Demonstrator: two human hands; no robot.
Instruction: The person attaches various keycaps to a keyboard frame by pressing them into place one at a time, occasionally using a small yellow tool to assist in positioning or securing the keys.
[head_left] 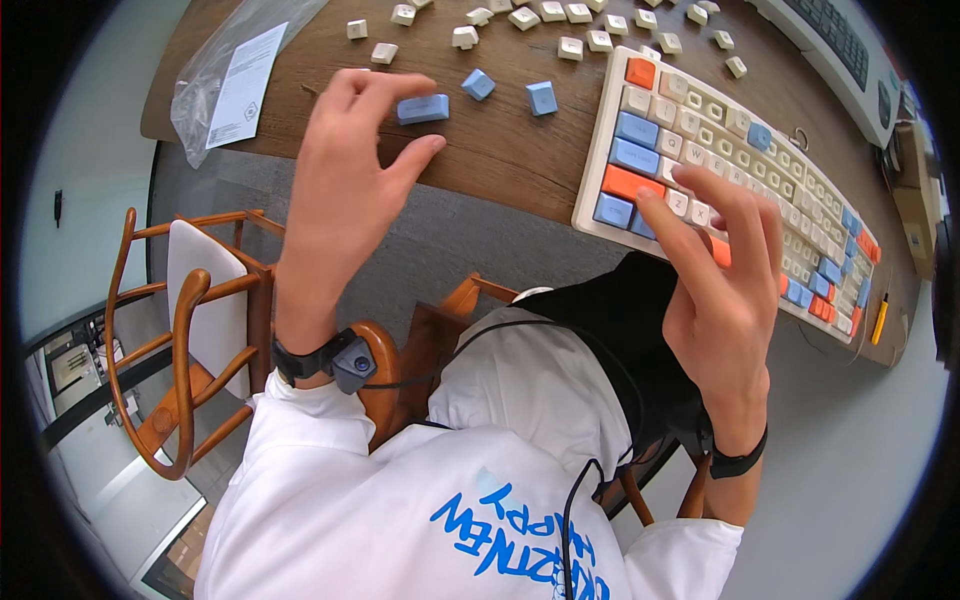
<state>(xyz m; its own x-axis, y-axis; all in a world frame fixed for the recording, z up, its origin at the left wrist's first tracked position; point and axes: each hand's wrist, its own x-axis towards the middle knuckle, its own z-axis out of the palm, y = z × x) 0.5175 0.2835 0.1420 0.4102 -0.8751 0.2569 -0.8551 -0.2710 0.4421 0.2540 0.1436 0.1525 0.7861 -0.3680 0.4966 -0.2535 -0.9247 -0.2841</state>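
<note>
My left hand [345, 180] is over the front of the wooden table, thumb and fingers apart, next to a long blue keycap [425, 112]. Two square blue keycaps, one tilted [478, 85] and one farther right [541, 98], lie nearby. My right hand [725, 280] has its curled fingertips on the left part of a keyboard [590, 195] with white, orange and blue keycaps, at a long orange key [625, 182] and the white keys beside it; its thumb is mostly hidden. Many sockets in the keyboard's middle rows show no full keycap.
Several loose white keycaps [570, 48] lie along the back of the table [510, 170]. A clear bag [190, 110] with a paper sheet [245, 85] is at left, a second keyboard [840, 55] and a yellow-handled tool [881, 320] at right. A wooden chair [180, 440] stands left of me.
</note>
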